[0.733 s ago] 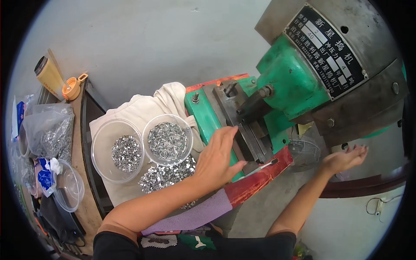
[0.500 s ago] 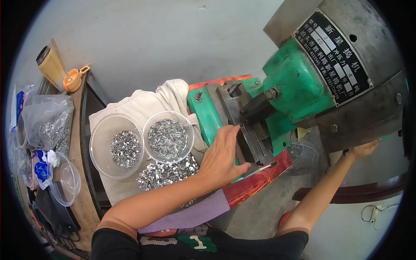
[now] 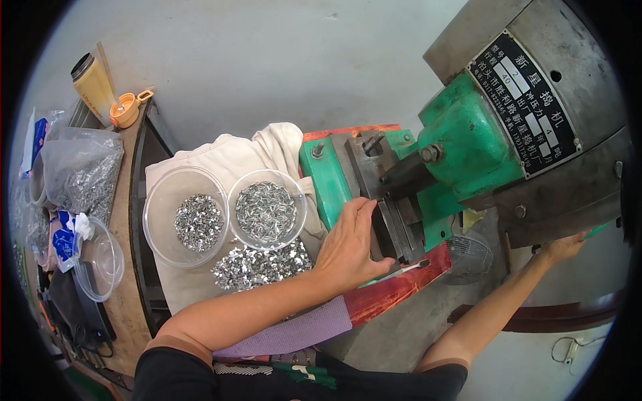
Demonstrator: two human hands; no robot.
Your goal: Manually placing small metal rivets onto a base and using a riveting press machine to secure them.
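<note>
My left hand [image 3: 348, 244] rests at the left edge of the dark steel die block [image 3: 400, 230] on a green bench press [image 3: 468, 144]. Its fingers touch the block's upper part, while the thumb lies apart near the lower corner. No part shows in it. Beside the press's lower right side, my right hand [image 3: 564, 248] closes on a green handle [image 3: 594, 231], of which only a small bit shows. Left of the press stand two clear round tubs, one with small silvery pieces [image 3: 199, 224], one with thin curved metal pieces [image 3: 266, 212]. A loose silvery heap [image 3: 264, 266] lies in front.
A beige cloth [image 3: 164, 267] lies under the tubs, with a purple mat [image 3: 294, 331] at the near edge. On the left shelf [image 3: 127, 267] are a yellow bottle [image 3: 92, 87], a bag of metal pieces [image 3: 83, 170] and an empty tub [image 3: 100, 260]. A wire-caged fan [image 3: 468, 257] stands below the press.
The whole view has shifted slightly, so the tubs and press sit a little further right. Both hands keep their places against the press.
</note>
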